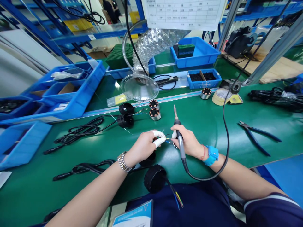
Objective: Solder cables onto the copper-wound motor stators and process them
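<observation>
Pinching wires (168,139) with the left hand (145,144), over the bench (205,123). Gripping the iron (181,149) with the right hand (188,141), tip pointing away. Printed in table form on the sheet (184,14), too blurred to read; lettered on the badge (134,216), likewise illegible.

So on this worktop (203,116) the pliers (252,132) are down near the front edge, right of the soldering iron (181,145), tape roll (220,98) farther back, two stators (155,117) well left of that, cord (82,134) left of those, and bins (86,97) at the left end.
</observation>
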`<action>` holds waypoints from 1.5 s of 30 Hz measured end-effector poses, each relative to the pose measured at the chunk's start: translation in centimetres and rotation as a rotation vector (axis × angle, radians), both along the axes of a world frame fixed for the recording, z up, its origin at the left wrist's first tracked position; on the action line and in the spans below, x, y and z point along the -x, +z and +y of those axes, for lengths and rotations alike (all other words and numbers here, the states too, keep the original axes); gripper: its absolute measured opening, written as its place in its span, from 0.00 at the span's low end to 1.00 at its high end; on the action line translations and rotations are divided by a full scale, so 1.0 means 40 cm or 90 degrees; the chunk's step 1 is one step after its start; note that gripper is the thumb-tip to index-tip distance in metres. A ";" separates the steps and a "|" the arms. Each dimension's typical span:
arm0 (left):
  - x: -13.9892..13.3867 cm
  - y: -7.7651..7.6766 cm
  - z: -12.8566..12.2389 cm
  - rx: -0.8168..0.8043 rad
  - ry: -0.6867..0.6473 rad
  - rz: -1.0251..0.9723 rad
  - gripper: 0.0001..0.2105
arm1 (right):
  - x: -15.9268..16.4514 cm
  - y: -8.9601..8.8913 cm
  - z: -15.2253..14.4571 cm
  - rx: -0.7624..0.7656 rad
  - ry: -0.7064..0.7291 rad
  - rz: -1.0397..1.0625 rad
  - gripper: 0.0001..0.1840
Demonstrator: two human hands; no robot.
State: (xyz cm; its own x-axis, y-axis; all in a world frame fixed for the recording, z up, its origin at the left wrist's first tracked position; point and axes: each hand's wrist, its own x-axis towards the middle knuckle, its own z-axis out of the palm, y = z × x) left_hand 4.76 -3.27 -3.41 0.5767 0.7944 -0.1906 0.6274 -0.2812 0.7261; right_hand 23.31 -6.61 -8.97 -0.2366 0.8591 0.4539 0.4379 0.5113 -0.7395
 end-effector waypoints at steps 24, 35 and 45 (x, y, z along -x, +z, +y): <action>-0.018 0.001 0.007 0.048 0.001 -0.041 0.10 | 0.004 0.039 -0.004 0.075 0.033 0.075 0.22; -0.004 -0.005 0.012 0.105 0.019 -0.074 0.12 | -0.001 0.044 0.000 0.109 0.042 0.076 0.20; -0.006 -0.003 0.000 0.083 0.024 -0.077 0.11 | 0.026 0.023 0.000 0.082 -0.045 0.035 0.20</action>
